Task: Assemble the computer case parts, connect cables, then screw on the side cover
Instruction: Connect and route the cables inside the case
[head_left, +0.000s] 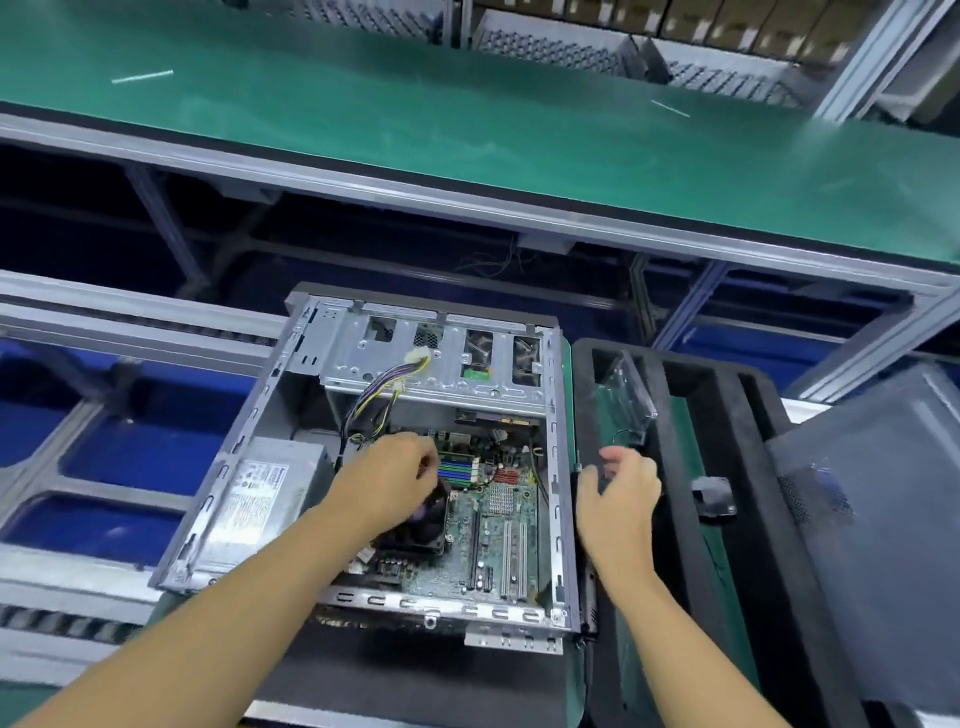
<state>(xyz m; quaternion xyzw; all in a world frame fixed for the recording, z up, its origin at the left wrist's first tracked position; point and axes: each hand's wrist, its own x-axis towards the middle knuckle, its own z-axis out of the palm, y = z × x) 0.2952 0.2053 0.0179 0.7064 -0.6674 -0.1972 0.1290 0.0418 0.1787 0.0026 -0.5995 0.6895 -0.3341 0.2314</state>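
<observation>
The computer case (560, 519) lies on its side on the bench, open face up, so that we reach the motherboard (501, 540) from above. The power supply (254, 493) sits in the left bay. Its cable bundle (371, 397) is draped over the drive cage (415, 358), which keeps the loose plug off the board.

The left hand (387, 480) is inside the case above the CPU fan (423, 525), beside the memory slots. Its fingers are curled with the tips drawn together, as for seating a small connector. We cannot tell whether they pinch anything.

The right hand (618, 493) hovers just outside the right wall of the case, over the black foam tray (582, 374). Its fingers are bent toward the thumb, and we cannot tell whether they hold anything.

The side cover (883, 545) rests well to the right, off the case. We judge that cabling is in progress and the cover step has not begun.
</observation>
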